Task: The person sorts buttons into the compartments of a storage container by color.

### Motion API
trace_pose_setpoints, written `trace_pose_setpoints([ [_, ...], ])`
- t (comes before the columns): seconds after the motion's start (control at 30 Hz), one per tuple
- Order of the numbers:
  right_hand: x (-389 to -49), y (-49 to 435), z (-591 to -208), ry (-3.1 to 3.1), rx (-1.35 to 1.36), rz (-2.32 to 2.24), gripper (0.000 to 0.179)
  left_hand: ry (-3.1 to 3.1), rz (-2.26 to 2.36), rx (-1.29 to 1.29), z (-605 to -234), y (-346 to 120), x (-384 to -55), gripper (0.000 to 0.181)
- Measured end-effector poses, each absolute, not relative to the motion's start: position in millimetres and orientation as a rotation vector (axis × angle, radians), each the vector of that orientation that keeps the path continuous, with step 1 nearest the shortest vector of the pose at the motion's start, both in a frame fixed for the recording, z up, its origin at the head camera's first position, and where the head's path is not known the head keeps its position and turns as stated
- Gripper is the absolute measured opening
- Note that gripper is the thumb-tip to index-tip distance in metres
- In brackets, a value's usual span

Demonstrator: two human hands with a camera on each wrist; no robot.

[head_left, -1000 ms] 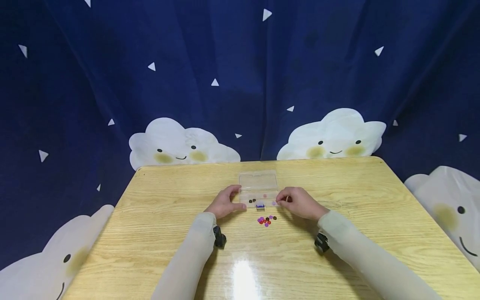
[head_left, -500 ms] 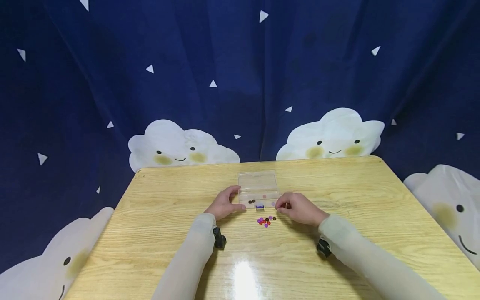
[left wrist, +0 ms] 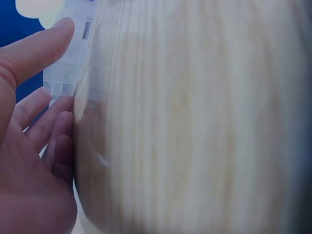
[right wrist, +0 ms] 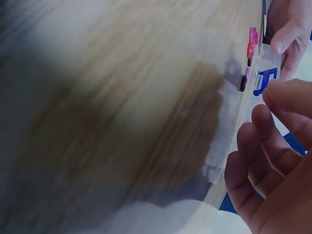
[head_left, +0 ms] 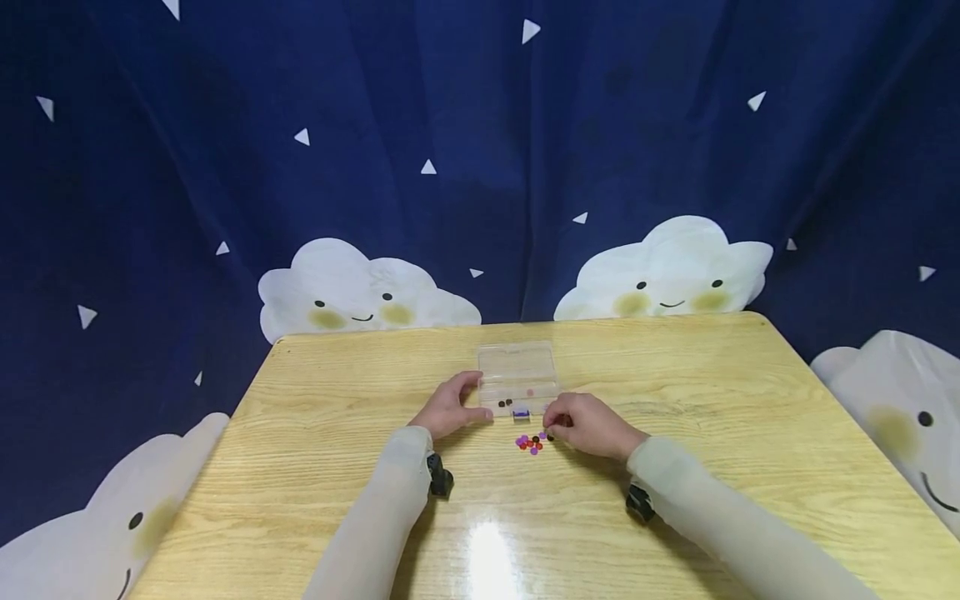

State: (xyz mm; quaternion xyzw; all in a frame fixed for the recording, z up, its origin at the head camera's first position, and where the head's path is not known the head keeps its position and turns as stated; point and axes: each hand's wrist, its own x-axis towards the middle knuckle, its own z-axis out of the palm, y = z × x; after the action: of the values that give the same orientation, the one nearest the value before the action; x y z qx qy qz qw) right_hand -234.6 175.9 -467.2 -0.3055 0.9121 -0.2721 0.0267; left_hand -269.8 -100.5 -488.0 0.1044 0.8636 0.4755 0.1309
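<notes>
A clear plastic box lies with its lid raised at the back and a blue-marked latch on its front. My left hand holds the box's left end, thumb at the front corner and fingers along the side. Inside the box are a few small round pieces, two black and one pinkish. In front lies a loose cluster of red, purple and black round pieces. Over its right edge hovers my right hand, thumb and index close together near a black piece; nothing shows between them.
The wooden table reaches back to a dark blue curtain with white triangles and cloud shapes. A black camera sits on each wrist. Bright glare lies on the table's front.
My right hand has come from the box's front right corner toward me and slightly left, to the loose pieces. The left hand and the box have stayed in place.
</notes>
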Motion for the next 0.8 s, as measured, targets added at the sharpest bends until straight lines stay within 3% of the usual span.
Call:
trace_pose_setpoints([
  [0.8,-225.6,159.9,-470.9,2.987,-0.937,-0.534,0.007,2.502,1.397,0.287,-486.2,-99.4,-270.2,0.079],
])
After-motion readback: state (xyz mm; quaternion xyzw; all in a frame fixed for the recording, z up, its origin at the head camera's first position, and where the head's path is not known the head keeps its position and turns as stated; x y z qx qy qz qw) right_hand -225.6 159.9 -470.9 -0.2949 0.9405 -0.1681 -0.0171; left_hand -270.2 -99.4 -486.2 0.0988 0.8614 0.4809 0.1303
